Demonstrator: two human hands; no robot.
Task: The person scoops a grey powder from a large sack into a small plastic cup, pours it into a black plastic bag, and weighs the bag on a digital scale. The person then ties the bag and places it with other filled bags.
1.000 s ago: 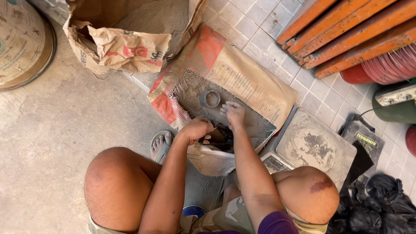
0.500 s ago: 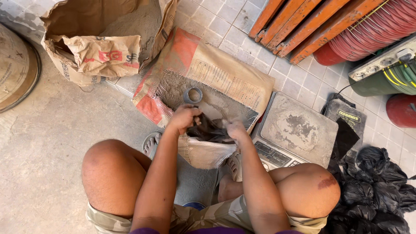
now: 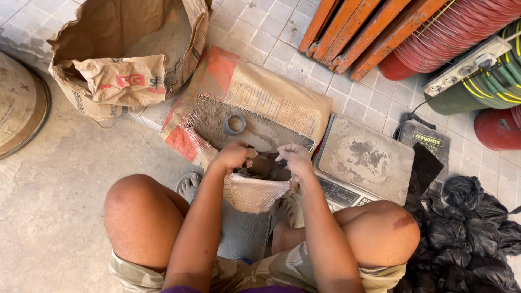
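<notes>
A: Where do we place the two grips? 
B: We see the left hand (image 3: 234, 155) and the right hand (image 3: 296, 158) side by side over the mouth of a woven sack (image 3: 255, 192). Each grip is clamped on an edge of a small black plastic bag (image 3: 264, 164), which hangs between them and is pulled open at its top.

A: What lies just beyond the grips? 
B: Directly ahead of both grips we note grey powder (image 3: 209, 116) inside the cut-open sack, with a small grey ring-shaped cup (image 3: 234, 125) resting in it, just ahead of the left grip. The sack's printed red and tan face (image 3: 260, 89) folds back farther ahead.

A: And to the sides? 
B: Just right of the right grip we mark a dusty weighing scale (image 3: 364, 157) on the tiled floor (image 3: 271, 32). Farther right and below lies a heap of filled black bags (image 3: 467, 239). Well ahead and left of the left grip stands an open brown paper sack (image 3: 125, 59) holding more powder.

A: What lies nearer than the grips? 
B: Below them we see the person's bare knees, and sandalled feet, the left foot (image 3: 188, 184) just left of the woven sack. Orange metal bars (image 3: 369, 27) lie far ahead to the right.
</notes>
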